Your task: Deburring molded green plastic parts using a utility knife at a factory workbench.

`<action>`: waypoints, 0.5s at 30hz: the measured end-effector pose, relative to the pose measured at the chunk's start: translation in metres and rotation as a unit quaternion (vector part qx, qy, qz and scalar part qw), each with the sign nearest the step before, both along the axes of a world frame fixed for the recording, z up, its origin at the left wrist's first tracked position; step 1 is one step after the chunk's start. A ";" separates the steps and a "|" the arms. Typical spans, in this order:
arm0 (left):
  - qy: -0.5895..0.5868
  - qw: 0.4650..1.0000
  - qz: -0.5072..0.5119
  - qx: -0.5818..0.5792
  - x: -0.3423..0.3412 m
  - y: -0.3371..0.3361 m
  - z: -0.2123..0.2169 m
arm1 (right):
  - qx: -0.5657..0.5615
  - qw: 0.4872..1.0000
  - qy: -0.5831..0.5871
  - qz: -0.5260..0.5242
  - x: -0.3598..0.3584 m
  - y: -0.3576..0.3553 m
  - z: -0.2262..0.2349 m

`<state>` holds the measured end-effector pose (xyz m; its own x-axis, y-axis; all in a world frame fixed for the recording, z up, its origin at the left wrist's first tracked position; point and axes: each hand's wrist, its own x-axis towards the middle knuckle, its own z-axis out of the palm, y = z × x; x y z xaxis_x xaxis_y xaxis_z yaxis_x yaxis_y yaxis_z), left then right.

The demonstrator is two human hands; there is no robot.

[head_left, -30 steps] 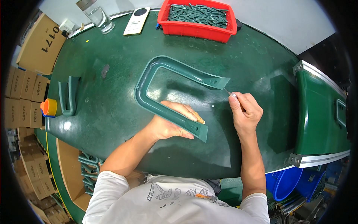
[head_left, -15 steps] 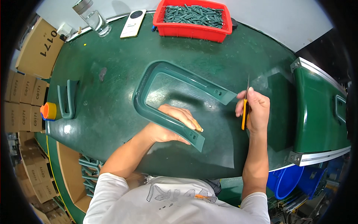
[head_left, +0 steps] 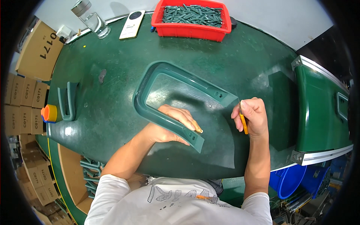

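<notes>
Two things are gripped: the left hand point(head_left: 160, 133) has a green U-shaped piece point(head_left: 141, 92), the right hand point(head_left: 256, 117) a yellow-handled tool point(head_left: 243, 124), now back within working reach of the piece's tip point(head_left: 228, 99).

An open lane is running across the worktop point(head_left: 116, 75) between the U-shaped green part point(head_left: 189, 80) and the red bin point(head_left: 191, 32) at the far edge. A bottle point(head_left: 94, 21) and a phone point(head_left: 132, 25) are blocking the far left corner, while a green bracket point(head_left: 71, 100) is crowding the left edge and a green panel point(head_left: 320, 108) the right.
</notes>
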<state>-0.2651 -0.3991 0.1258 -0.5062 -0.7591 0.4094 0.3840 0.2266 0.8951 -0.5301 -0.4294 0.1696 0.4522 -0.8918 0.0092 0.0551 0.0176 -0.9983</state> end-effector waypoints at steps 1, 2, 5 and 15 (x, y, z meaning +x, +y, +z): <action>0.000 1.000 0.000 -0.001 0.000 0.000 0.000 | -0.003 1.000 -0.001 0.000 0.000 0.000 0.000; 0.003 1.000 0.002 -0.001 0.000 0.000 0.000 | -0.001 1.000 0.000 -0.001 0.000 0.000 0.000; 0.005 1.000 0.008 0.001 0.000 0.000 -0.002 | 0.004 1.000 -0.004 -0.001 -0.001 0.000 -0.002; 0.147 0.963 0.085 0.211 0.015 -0.001 -0.023 | -0.064 0.987 -0.039 0.144 -0.010 -0.006 -0.008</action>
<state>-0.2500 -0.4005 0.1023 -0.2703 -0.9507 0.1522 0.6236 -0.0525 0.7800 -0.5399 -0.4354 0.1621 0.6808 -0.7152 0.1578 0.1427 -0.0818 -0.9864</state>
